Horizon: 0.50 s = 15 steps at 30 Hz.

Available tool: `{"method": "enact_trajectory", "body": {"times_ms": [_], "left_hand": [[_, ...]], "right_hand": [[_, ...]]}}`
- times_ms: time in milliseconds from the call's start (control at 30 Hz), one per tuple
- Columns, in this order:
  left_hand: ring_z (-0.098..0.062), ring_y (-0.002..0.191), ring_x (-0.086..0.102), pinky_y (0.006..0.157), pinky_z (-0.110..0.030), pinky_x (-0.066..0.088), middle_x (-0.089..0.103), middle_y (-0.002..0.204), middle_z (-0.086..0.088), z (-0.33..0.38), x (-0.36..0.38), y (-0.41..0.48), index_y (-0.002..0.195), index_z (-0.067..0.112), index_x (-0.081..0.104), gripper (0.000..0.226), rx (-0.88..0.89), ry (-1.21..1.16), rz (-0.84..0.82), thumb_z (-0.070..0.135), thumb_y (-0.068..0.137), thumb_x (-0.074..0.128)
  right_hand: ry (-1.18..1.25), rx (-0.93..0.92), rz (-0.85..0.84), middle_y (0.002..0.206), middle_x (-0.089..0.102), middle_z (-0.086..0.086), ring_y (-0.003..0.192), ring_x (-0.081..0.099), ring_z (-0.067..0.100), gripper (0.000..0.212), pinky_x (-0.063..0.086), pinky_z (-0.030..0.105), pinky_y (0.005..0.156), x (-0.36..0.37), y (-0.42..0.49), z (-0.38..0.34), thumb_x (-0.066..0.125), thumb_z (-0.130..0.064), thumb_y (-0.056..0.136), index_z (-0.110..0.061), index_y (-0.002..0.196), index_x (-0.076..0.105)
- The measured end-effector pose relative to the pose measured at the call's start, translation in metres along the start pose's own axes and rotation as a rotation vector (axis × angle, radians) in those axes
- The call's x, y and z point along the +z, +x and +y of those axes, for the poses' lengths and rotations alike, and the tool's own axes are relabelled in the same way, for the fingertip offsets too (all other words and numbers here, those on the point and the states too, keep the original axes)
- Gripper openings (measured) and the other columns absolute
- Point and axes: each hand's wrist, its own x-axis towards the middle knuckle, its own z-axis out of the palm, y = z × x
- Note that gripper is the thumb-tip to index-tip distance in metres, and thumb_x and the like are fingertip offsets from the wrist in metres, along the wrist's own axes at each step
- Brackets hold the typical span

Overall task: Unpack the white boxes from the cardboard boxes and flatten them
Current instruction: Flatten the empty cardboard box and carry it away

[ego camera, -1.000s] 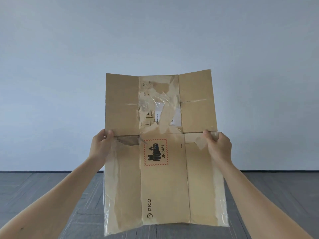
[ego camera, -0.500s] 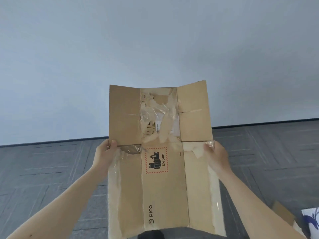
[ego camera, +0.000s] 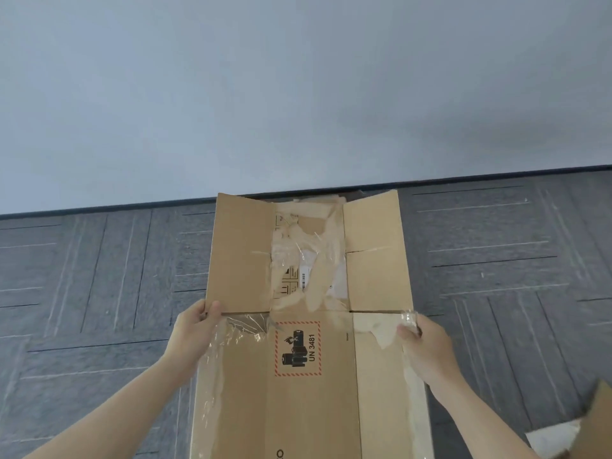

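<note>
**Flattened carton held up in 2 hands**

The person holds a flattened cardboard box out in front, off the floor, with its printed side facing them. It hangs lengthwise, the far flaps spread open toward the grey wall and the near end running out of sight below.

The left hand grips the box's left edge at the fold between flaps and body, thumb pressed on the front and fingers wrapped behind. The right hand grips the right edge at the same fold, its fingers curled round the board, with a crumpled wad of clear tape under the thumb.

A red-bordered label reading UN 3481 sits on the middle panel, between the 2 hands. Torn tape and ripped paper cover the panel above it, and loose film trails down both long edges.

On the floor to the person's right lies another piece of cardboard, touching a white scrap, possibly paper, though too little of it shows to be sure.
</note>
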Motion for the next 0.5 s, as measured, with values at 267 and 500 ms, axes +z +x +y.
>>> {"method": "enact_trajectory", "body": {"times_ms": [267,500], "left_hand": [[-0.018,0.079,0.057,0.073,-0.033,0.043,0.069,0.088,0.001,-0.088,0.089,0.148,0.098,0.019,0.071,0.020,-0.047,0.034,0.015,0.029,0.102,0.054],[-0.016,0.071,0.055,0.069,-0.030,0.045,0.066,0.080,0.002,-0.106,0.120,0.253,0.092,0.020,0.070,0.022,-0.023,0.009,0.030,0.034,0.101,0.056]], "right_hand": [[-0.032,0.024,-0.035,0.056,0.048,-0.001,0.056,0.043,0.016,0.025,0.029,0.029,0.053,0.089,0.158,0.089,0.058,-0.012,0.091,-0.007,0.067,0.052],[-0.021,-0.028,0.027,0.053,0.042,-0.005,0.053,0.038,0.015,0.033,0.026,0.029,0.052,0.134,0.258,0.093,0.061,-0.011,0.089,-0.012,0.060,0.048]]}}
